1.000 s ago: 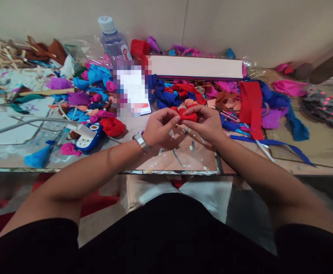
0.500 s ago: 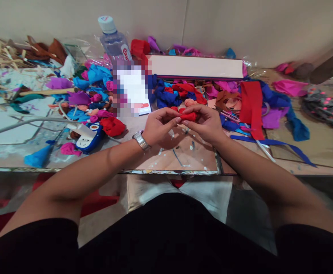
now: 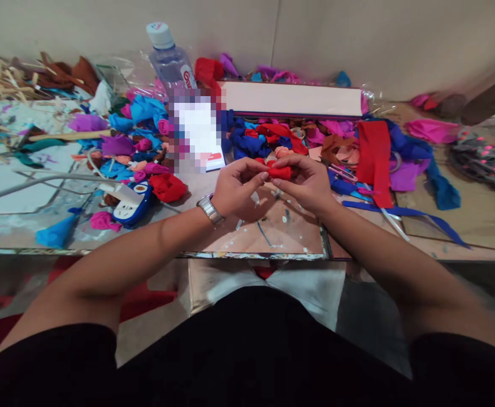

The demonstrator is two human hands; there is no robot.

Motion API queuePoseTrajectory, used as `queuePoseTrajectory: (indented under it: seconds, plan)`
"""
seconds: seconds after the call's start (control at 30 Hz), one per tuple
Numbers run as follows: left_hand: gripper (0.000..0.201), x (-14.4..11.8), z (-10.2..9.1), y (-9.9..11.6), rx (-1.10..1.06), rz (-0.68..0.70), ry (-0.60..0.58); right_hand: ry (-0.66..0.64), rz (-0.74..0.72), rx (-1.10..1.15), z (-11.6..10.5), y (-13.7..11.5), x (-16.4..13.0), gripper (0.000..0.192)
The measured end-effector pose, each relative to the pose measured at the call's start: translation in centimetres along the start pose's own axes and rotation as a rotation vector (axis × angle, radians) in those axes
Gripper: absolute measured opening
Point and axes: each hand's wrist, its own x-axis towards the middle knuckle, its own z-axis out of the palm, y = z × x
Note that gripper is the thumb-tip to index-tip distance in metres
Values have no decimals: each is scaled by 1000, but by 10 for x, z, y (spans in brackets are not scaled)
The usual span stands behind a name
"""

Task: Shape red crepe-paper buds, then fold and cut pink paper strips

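Above the front part of the table, a small rolled piece of red crepe paper (image 3: 280, 173) is held between my two hands. My left hand (image 3: 238, 185), with a metal watch at the wrist, pinches its left end between thumb and fingertips. At the other end, the fingers and thumb of my right hand (image 3: 310, 182) close round the roll and hide part of it. Just behind the hands lies a heap of blue crepe paper (image 3: 250, 142) mixed with red and peach pieces. A wide red strip (image 3: 374, 161) lies to the right of my right hand.
A water bottle (image 3: 171, 65) stands behind a lit phone (image 3: 196, 127), which is partly blurred. On the left are a blue-and-white power strip (image 3: 133, 204), its grey cable and several paper flowers. A long pale box (image 3: 292, 99) lies at the back. Cardboard (image 3: 480, 217) covers the right side.
The red roll has turned slightly between my fingers, and its smooth side shows more. My right fingers have shifted a little; both arms stay in place.
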Motion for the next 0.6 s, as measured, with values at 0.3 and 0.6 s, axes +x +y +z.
queuePoseTrajectory:
  seconds: [0.3, 0.6]
  plan:
    - [38, -2, 1, -2, 31, 16, -8, 32, -59, -191, -1, -3, 1, 37]
    - [36, -2, 0, -3, 132, -1, 14, -16, 25, -127, 2, -6, 0, 44]
